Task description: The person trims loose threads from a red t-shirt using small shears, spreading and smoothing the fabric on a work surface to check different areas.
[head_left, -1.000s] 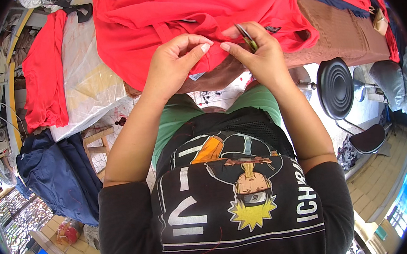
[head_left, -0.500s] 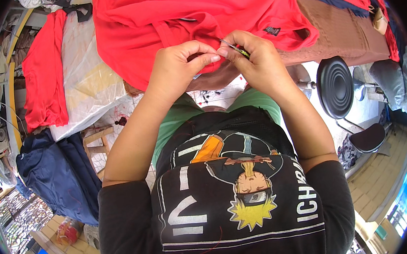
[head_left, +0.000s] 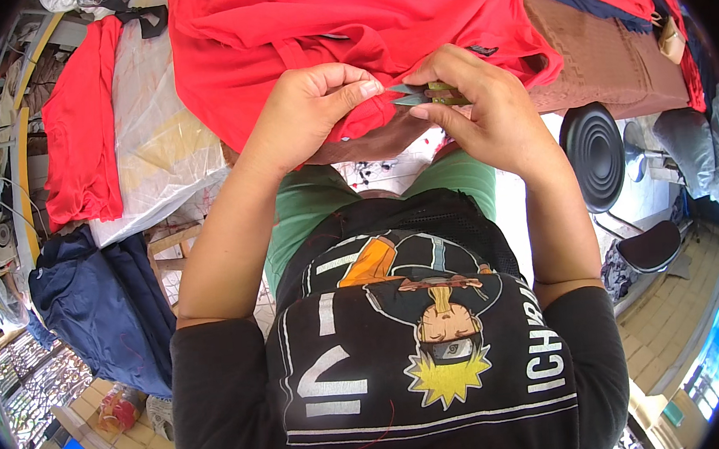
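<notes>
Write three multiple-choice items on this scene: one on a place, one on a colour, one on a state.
1. Where does the navy garment lie?
A. at the person's left, below the red cloth
B. on the round black stool
C. across the person's lap

2. What colour is the garment under both hands?
A. white
B. red
C. green

3. How is the right hand engaged?
A. open and idle
B. resting on the stool
C. closed on small thread snips

Answers: 1 A, it hangs at the picture's left. 2 B, bright red fabric. 3 C, blades poke from its fingers toward the left hand, which pinches the hem.
</notes>
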Available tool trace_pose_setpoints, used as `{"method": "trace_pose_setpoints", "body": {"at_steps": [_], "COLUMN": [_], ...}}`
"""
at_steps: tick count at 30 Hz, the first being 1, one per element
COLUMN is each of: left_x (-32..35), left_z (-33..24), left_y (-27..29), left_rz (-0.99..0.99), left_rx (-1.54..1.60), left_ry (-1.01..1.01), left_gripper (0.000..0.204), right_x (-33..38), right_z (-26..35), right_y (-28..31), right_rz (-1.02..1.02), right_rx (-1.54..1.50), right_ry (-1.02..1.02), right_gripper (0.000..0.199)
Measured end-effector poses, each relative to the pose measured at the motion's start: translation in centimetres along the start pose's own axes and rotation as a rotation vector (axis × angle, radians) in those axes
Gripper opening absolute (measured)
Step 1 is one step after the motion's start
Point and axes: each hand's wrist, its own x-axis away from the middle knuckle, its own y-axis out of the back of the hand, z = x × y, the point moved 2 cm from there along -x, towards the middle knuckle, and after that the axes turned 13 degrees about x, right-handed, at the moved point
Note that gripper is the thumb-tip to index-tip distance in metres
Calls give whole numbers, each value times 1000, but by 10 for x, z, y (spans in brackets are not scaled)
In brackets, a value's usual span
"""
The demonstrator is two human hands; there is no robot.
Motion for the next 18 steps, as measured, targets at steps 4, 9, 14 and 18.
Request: {"method": "trace_pose_setpoints", "body": {"at_steps": [4,9,14,18], "left_x": [1,-1,1,-1], "left_z": [-4,-3,-6,-2], "left_y": [-2,-3,-5,-3], "left_rz": [0,10,-2,-4], "left_rx": [-20,-44,-32,-32], "left_ry": [18,8,12,34], "left_gripper": [24,24,24,24], "right_x": [-1,-3,-4,-4], "right_z": [1,4,4,-1], "right_y": [-2,-4,-1,3], "right_rz": [26,12,25,48], "right_rx": [47,66,74,61], "right_ry": [26,61,100,43], "right_gripper": [20,19,16,17]}}
